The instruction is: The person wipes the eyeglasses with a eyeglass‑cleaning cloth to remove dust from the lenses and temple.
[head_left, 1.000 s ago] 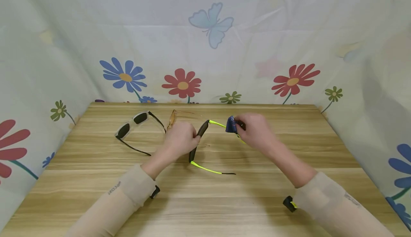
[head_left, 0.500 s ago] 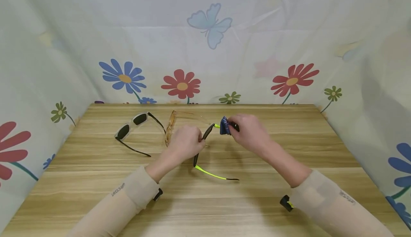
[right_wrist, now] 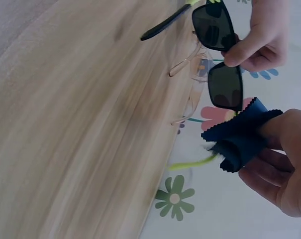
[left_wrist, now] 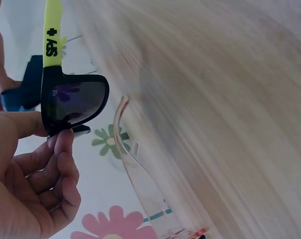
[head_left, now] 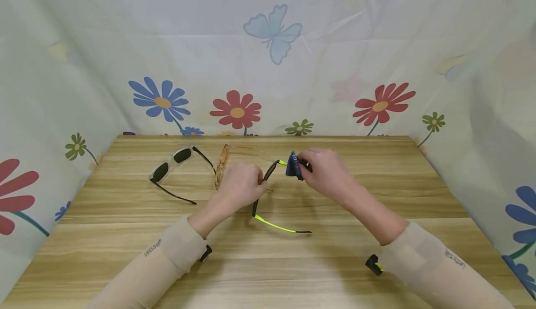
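Observation:
Pinched at the bridge between thumb and fingers of my left hand [head_left: 240,185] is a pair of sunglasses [left_wrist: 83,99] with dark lenses and neon yellow temples. They are held above the table with both temples unfolded to the right. My right hand [head_left: 328,169] grips a dark blue cleaning cloth [right_wrist: 245,132] with a zigzag edge, folded over the far temple close to its hinge. The yellow end of that temple [right_wrist: 192,164] comes out past the cloth in the right wrist view. The near temple [head_left: 276,226], with its black tip, hangs free.
Amber-framed glasses [head_left: 222,162] lie behind my left hand, partly hidden by it. Farther left, sunglasses with a clear front and black temples [head_left: 171,162] rest unfolded on the wooden table [head_left: 293,272]. A flower-printed cloth backdrop [head_left: 326,57] rises behind and at both sides.
Over the last second, my left hand has shifted the sunglasses slightly right and nearer. My right hand has slid the cloth left along the far temple toward the hinge. The other glasses lie still.

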